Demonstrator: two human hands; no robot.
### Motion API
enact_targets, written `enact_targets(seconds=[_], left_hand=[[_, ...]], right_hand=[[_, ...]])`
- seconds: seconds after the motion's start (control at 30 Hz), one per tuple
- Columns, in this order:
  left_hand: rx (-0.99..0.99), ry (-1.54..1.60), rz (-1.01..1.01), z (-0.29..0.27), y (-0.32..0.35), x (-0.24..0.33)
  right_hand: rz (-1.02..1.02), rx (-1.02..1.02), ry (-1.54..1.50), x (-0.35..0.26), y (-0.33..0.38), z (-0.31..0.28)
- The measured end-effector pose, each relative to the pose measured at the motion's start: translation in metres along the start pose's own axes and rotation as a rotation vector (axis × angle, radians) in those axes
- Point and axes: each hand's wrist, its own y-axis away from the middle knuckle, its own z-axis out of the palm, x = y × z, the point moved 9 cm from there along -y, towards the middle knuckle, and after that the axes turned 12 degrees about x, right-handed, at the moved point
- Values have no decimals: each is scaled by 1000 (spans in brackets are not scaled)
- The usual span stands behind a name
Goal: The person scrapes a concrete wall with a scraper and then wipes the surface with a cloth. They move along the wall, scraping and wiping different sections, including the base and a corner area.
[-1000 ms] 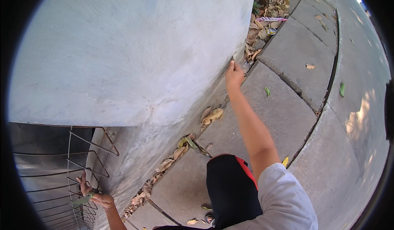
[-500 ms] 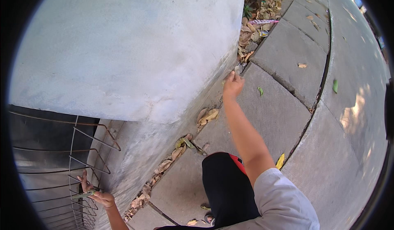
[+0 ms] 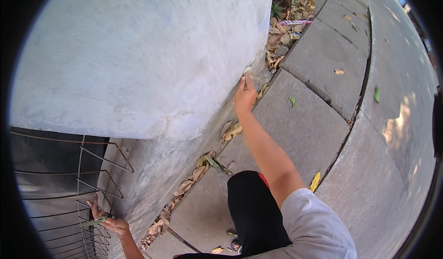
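The right hand (image 3: pixel 245 92) has just shifted: half a second ago it was out over the seam between wall and pavement, and now it is farther left, up against the lower edge of the pale wall (image 3: pixel 152 60). Its fingers are folded in, and thumb and forefinger close on a small, whitish piece (image 3: pixel 248 69), which sticks out past the fingertips and seems to meet the wall; whether it truly touches, I cannot tell. What the piece is made of is too small to make out. Judged from this, the work in hand is now at the wall face rather than down in the seam.

The left hand (image 3: pixel 112 223) has hardly moved. It is partly open beside the wire rack (image 3: pixel 79 179), two fingers spread upward, while the thumb side looks closed on a green leaf (image 3: pixel 94 222). The leaf shows narrower than a second ago, so it has probably turned a little. Something dark lies near those fingers, too unclear to name.

Dry leaves (image 3: pixel 184 186) line the wall's foot between the two hands, and the slabs (image 3: pixel 318 116) spread to the right.
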Motion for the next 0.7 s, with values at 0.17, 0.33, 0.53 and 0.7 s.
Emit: enact_targets(seconds=[0.17, 0.33, 0.53, 0.7], left_hand=[[6, 4, 19, -1, 3, -1], [12, 10, 9, -5, 4, -2], [3, -14, -5, 4, 1, -2], [27, -46, -32, -2, 3, -3]], right_hand=[[181, -102, 155, 3, -57, 8], [-76, -154, 39, -15, 30, -9], [-156, 47, 172, -11, -90, 0], [82, 145, 300, 17, -79, -26]])
